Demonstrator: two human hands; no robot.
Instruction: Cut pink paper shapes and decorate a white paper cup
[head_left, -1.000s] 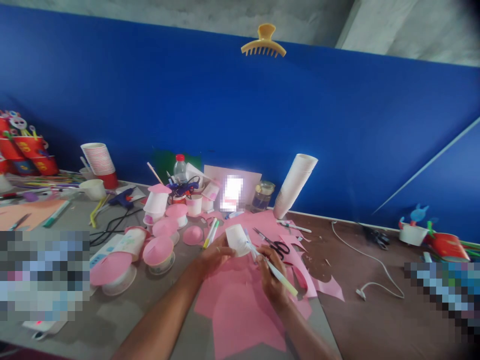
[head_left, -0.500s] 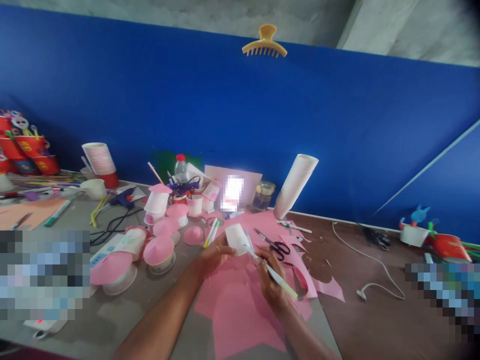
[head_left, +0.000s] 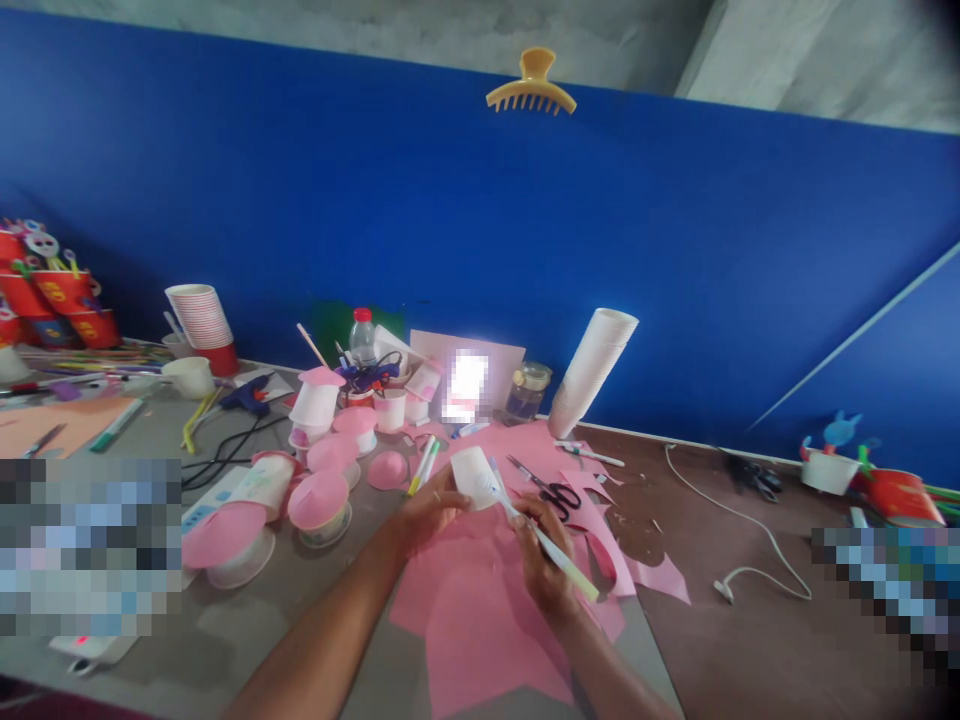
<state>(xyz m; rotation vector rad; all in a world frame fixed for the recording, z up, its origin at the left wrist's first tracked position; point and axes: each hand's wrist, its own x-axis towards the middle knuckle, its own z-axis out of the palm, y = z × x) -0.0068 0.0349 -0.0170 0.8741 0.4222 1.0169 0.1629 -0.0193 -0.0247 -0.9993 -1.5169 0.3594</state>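
Note:
My left hand (head_left: 435, 508) is closed on a white paper cup (head_left: 471, 474), its side turned up and bearing small blue marks. In my right hand (head_left: 546, 560) is a marker (head_left: 566, 572) with a white body and a pale yellow-green end, its tip at the cup's wall. Both hands are over pink paper (head_left: 487, 640) spread on the table. Just beyond my right hand lie black-handled scissors (head_left: 559, 498). Left of my hands stand several cups topped with pink paper cones (head_left: 319, 500). Two markers (head_left: 424, 466) lie close to my left hand.
A tall stack of white cups (head_left: 592, 372) leans at the back beside a glass jar (head_left: 526, 392). A glue gun (head_left: 246, 393) and black cables lie to the left. A white cable (head_left: 757, 515) crosses the brown table at right. Behind stands a blue partition (head_left: 480, 220).
The marker tip has shifted slightly to the right along the cup, and more blue marks show on its wall. The left hand stays almost still.

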